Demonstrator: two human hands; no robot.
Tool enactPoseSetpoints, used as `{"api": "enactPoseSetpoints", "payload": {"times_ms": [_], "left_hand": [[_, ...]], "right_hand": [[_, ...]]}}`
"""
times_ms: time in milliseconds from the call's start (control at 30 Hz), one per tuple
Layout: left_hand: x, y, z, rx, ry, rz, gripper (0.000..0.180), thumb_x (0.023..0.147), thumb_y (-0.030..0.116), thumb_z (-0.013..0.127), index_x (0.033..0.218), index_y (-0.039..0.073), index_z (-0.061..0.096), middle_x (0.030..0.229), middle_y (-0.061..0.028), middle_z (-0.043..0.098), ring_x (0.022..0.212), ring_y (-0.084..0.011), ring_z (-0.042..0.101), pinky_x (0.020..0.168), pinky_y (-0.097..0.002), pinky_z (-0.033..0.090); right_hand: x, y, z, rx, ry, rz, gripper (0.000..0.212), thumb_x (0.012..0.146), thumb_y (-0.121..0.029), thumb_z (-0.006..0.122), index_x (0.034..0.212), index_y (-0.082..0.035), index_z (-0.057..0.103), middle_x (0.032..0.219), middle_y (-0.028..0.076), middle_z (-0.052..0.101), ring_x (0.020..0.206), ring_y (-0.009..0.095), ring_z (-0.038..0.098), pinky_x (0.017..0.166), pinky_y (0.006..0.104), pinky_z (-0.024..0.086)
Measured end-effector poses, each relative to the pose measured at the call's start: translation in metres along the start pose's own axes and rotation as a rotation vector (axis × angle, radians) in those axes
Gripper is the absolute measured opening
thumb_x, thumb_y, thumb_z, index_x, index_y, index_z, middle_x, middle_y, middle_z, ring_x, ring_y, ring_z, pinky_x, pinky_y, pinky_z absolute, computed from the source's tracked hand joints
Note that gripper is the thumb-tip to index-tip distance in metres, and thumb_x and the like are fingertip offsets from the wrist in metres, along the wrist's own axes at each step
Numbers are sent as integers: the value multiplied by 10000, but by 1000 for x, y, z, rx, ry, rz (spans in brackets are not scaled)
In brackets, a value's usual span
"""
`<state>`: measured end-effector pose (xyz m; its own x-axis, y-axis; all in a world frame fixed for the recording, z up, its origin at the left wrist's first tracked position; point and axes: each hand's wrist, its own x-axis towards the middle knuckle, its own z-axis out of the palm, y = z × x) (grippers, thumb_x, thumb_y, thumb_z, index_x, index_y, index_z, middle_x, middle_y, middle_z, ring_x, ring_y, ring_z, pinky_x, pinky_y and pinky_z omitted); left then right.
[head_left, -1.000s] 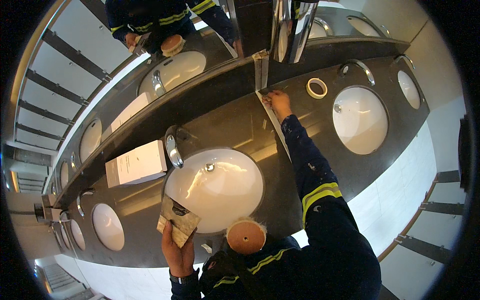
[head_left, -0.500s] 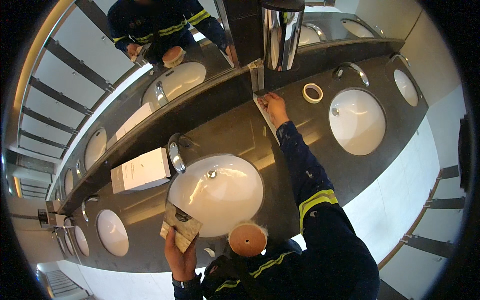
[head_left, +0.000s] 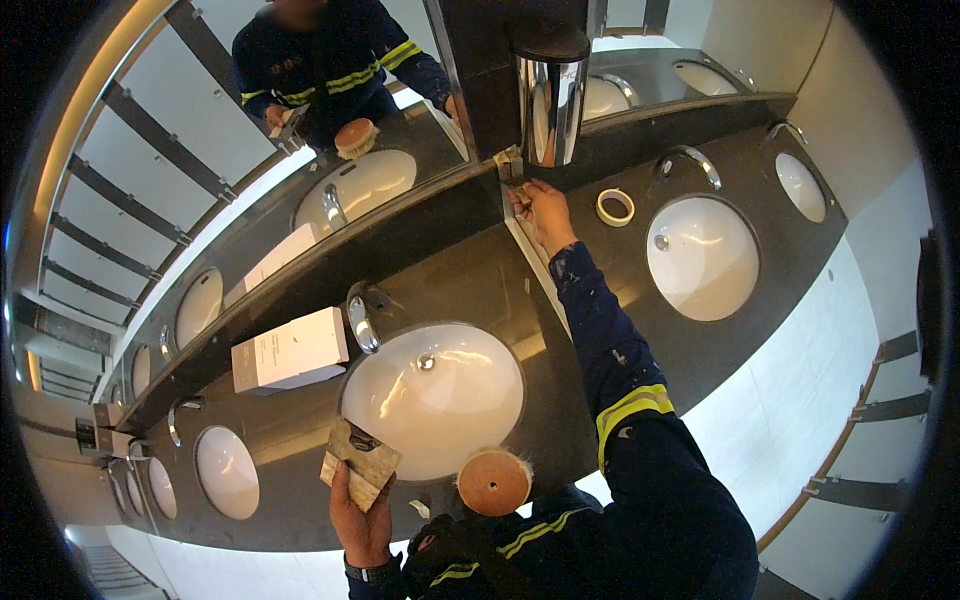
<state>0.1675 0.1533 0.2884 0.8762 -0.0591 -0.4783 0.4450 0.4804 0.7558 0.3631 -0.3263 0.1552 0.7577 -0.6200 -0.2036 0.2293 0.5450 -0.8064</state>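
Observation:
My left hand (head_left: 362, 520), at the near edge of the counter, grips a flat light-brown board (head_left: 360, 462) with a dark grey smear of paste on it. The board overhangs the near left rim of a white oval sink (head_left: 430, 400). My right arm reaches to the back of the counter, where my right hand (head_left: 545, 215) is closed with its fingers pinched. What they pinch is mostly hidden. They are at the upper end of a pale strip (head_left: 535, 262) that crosses the dark counter. Beige tape (head_left: 508, 160) shows on the backsplash just beyond.
A roll of tape (head_left: 615, 207) lies right of my right hand, beside another sink (head_left: 703, 258). A chrome cylinder (head_left: 550, 110) hangs above. Left of the faucet (head_left: 362, 317) stands a white box (head_left: 290, 350). A round bristled brush (head_left: 495, 482) is at the near edge.
My right hand has shifted slightly at the strip's upper end, its fingers still pinched. The left hand keeps the board in nearly the same place. The whole view has shifted slightly.

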Motion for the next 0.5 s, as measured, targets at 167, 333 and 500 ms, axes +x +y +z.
{"api": "enactPoseSetpoints", "payload": {"times_ms": [167, 333, 500], "left_hand": [[-5, 1, 1, -50, -12, 0, 403, 1030, 271, 446, 1372, 57, 442, 1300, -110, 571, 1175, -240, 581, 989, -420, 485], [-7, 0, -9, 40, 10, 43, 408, 1027, 265, 453, 1376, 54, 443, 1302, -108, 575, 1182, -251, 579, 1007, -427, 470], [-10, 2, -5, -92, -8, 32, 417, 1025, 267, 459, 1383, 54, 441, 1315, -108, 574, 1182, -252, 581, 1014, -428, 462]], "right_hand": [[1, -18, 4, -31, -36, -37, 209, 973, -76, 533, 1157, 22, 521, 957, 137, 677, 808, 205, 663, 661, 308, 527], [-10, -19, 6, -5, -53, -36, 153, 982, -87, 517, 1088, 12, 566, 968, 135, 672, 811, 209, 664, 668, 310, 530], [-27, 9, -32, 30, 12, 56, 205, 991, -102, 493, 1152, 21, 525, 958, 126, 676, 776, 205, 660, 625, 295, 518]]}}
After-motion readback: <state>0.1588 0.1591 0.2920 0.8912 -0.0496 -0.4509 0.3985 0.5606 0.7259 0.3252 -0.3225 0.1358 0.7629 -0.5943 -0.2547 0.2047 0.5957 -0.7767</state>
